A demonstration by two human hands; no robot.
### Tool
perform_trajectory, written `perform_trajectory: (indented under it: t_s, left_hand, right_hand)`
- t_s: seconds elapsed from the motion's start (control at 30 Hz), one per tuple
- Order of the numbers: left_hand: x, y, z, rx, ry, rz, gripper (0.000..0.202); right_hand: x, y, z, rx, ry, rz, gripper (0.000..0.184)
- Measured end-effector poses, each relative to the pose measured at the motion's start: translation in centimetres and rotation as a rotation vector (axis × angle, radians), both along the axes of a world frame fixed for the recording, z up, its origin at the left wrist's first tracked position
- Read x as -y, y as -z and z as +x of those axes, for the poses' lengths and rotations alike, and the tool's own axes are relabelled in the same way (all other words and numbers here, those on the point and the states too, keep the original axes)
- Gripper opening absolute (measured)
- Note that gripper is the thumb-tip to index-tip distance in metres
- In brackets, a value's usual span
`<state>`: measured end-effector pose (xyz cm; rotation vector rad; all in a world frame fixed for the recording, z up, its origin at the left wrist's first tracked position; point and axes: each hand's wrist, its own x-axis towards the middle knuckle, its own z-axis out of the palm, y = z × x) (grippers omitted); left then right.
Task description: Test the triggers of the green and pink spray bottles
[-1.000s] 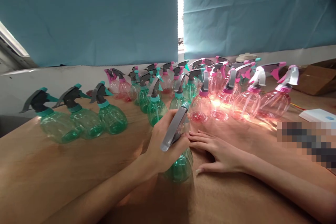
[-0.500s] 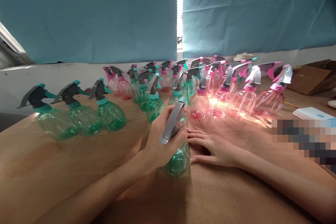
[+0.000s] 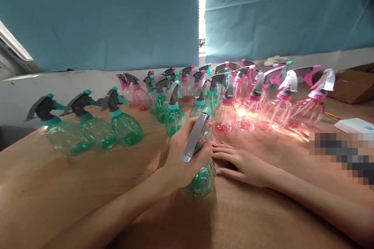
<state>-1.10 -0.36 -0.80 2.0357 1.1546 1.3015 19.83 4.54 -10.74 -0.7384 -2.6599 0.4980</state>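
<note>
My left hand point(image 3: 182, 161) is wrapped round the neck of a green spray bottle point(image 3: 203, 181) with a grey trigger head point(image 3: 194, 138). The bottle stands upright on the wooden table point(image 3: 58, 186), near its middle. My right hand point(image 3: 244, 161) lies flat on the table just right of the bottle, fingers stretched out, their tips close to its side. It holds nothing.
Three green spray bottles point(image 3: 96, 130) stand in a row at the left. Several more green bottles point(image 3: 173, 114) and pink bottles point(image 3: 277, 105) crowd the far middle and right. A white box point(image 3: 355, 124) and brown cardboard point(image 3: 355, 83) lie at the right. Blue curtains point(image 3: 102, 15) hang behind.
Both hands and the held bottle keep almost the same pose; only the view has shifted slightly.
</note>
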Motion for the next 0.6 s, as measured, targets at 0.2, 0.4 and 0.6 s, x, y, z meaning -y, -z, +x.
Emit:
perform_trajectory:
  t_s: [0.2, 0.4, 0.6]
  left_hand:
    - [-0.15, 0.30, 0.02, 0.009, 0.013, -0.013, 0.032]
    - [0.01, -0.06, 0.05, 0.003, 0.006, -0.035, 0.028]
    - [0.11, -0.02, 0.05, 0.013, 0.018, -0.027, 0.023]
  right_hand:
    - [0.02, -0.03, -0.09, -0.010, 0.013, 0.014, 0.048]
    - [0.02, -0.07, -0.12, -0.015, 0.011, 0.015, 0.047]
    - [0.09, -0.30, -0.22, -0.004, 0.011, 0.026, 0.047]
